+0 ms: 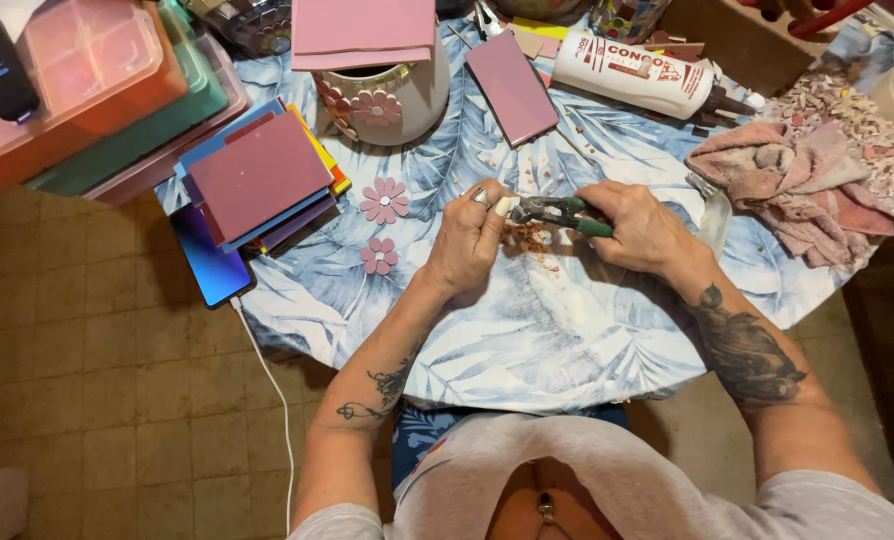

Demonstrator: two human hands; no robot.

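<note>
My left hand (474,240) pinches a small pale tile piece (506,206) between thumb and fingers above the table. My right hand (643,226) grips green-handled tile nippers (557,211), whose jaws meet the piece. Under the hands lies a small heap of pinkish chips (529,238) on the leaf-patterned blue tablecloth (527,340). Two pink tile flowers (384,200) lie to the left of my left hand.
A stack of coloured tiles (259,177) and a phone (210,262) with a white cable sit at left. A pale pot (392,100) with flower mosaic, a pink tile (512,88), a glue bottle (639,74), a pink rag (802,190) and plastic boxes (97,90) ring the table.
</note>
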